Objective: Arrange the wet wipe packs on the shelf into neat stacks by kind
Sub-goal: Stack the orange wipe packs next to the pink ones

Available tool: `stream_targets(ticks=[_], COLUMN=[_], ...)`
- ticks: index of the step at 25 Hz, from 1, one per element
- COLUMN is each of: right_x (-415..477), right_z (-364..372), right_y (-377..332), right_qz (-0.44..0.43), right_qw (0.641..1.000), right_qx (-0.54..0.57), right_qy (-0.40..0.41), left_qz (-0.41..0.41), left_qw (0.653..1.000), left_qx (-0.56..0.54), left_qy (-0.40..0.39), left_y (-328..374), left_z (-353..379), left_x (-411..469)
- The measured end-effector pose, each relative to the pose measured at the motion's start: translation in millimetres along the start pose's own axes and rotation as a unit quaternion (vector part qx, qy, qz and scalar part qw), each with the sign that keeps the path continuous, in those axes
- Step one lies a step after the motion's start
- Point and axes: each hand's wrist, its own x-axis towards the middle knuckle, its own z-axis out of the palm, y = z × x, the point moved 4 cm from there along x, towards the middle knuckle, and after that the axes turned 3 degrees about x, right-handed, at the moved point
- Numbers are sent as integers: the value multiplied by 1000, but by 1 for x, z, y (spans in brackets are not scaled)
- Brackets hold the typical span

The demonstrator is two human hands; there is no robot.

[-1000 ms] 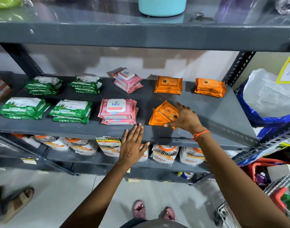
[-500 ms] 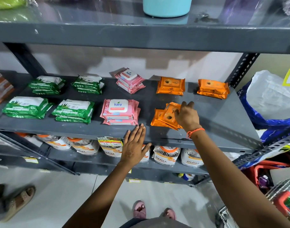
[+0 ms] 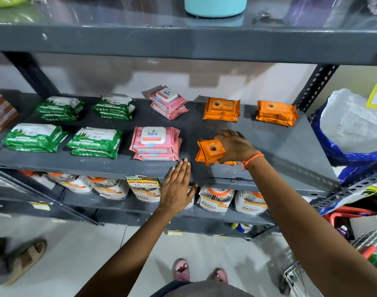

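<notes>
My right hand [image 3: 236, 147] grips the top pack of the front orange wipe stack [image 3: 211, 152], fingers curled over its far edge and thumb at the near side; that pack sits skewed on the ones beneath. My left hand [image 3: 177, 187] lies flat and open, holding nothing, fingertips on the front lip of the grey shelf [image 3: 279, 151]. Just left of the orange stack is a pink wipe stack [image 3: 155, 143], then two green wipe stacks [image 3: 95, 142] further left. Along the back stand two more green stacks, one pink and two orange stacks [image 3: 221, 109].
</notes>
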Motion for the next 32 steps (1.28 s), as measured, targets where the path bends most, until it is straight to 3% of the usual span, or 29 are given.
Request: stream_targets(ticks=[7,10,13,14,15,17,19,22,28,30,32], right_x=[-2,-2,-11,-17,-23,-31,-30,-29,-28,-28,-30], right_z=[8,10,12,14,19,39,48,46,49,49,43], right_y=[6,4,8,13,21,31,28,26,42,40,37], right_qz=[12,16,46,85,146,257,260,252,256,258,265], right_qw=[1000,1000,990,966,919,809,775,761,759,769,807], right_qx=[3,-5,87,178,295,472,531,553,534,518,455], right_qy=[28,24,106,166,216,238,222,228,271,271,267], left_qz=[2,-55,-157,-179,-198,-230,-240,-249,-274,-274,-272], left_qw=[1000,984,917,887,862,827,812,838,846,847,847], left_qx=[-25,-166,-367,-425,-466,-514,-531,-486,-456,-454,-456], left_qy=[-5,-20,-16,-5,5,-7,-21,5,27,33,34], left_y=[2,10,17,19,20,23,32,43,53,54,53], left_z=[-1,-15,-31,-34,-37,-36,-36,-34,-29,-29,-33], left_x=[2,12,34,44,53,70,80,85,87,86,86])
